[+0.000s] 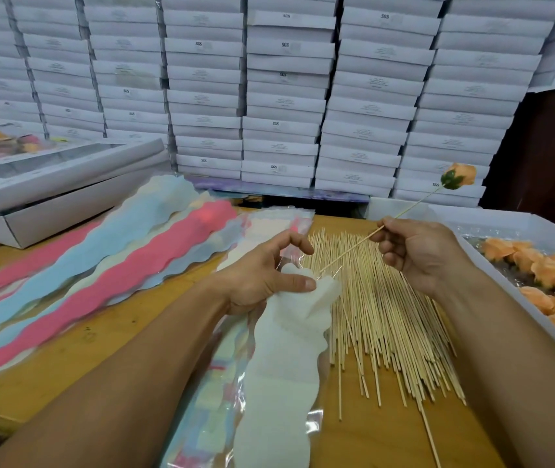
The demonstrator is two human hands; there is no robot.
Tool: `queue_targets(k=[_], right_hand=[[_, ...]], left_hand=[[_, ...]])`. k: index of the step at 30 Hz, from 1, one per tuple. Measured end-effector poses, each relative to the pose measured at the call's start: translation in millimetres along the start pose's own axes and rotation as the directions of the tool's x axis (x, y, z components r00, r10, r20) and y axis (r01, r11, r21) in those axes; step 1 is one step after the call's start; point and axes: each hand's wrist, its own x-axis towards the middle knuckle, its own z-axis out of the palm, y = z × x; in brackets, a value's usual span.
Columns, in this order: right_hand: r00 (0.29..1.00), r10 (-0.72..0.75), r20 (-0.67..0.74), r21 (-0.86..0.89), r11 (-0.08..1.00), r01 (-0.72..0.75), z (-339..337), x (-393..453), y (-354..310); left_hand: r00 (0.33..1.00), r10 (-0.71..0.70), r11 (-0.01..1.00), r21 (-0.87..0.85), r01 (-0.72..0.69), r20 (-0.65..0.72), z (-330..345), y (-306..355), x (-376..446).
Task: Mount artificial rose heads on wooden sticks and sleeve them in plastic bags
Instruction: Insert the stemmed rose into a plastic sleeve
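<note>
My right hand (418, 251) pinches a thin wooden stick (350, 249) near its middle. An orange rose head (460, 175) with a green calyx sits on the stick's far end, raised to the upper right. The stick's bare tip points down-left at the mouth of a white wavy-edged plastic sleeve (283, 359). My left hand (266, 278) grips that sleeve at its top, thumb pressed on the white liner and fingers spreading the clear film. Under both hands lies a wide heap of loose wooden sticks (380, 315).
A white tray (492, 265) of orange rose heads (546, 275) stands at the right. Pink, blue and pale sleeves (127, 265) fan out on the wooden table (77, 352) to the left. An open white gift box (53, 184) sits far left. Stacked white boxes (283, 96) wall the back.
</note>
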Motion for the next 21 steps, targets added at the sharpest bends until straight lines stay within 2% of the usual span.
queue_targets(k=[8,14,21], right_hand=[[0.997,0.005,-0.079,0.021,1.000,-0.003,1.7,17.2,7.4],[0.988,-0.011,-0.156,0.041,0.999,0.018,12.2,36.2,6.1],[0.992,0.013,-0.129,-0.008,1.000,-0.015,19.1,43.8,23.2]], left_hand=[[0.995,-0.096,0.995,-0.034,0.097,0.036,0.7,0.4,1.9],[0.996,-0.084,0.996,0.014,0.083,0.037,2.0,-0.5,2.4],[0.999,-0.041,0.999,0.031,0.040,0.021,4.1,-1.0,3.2]])
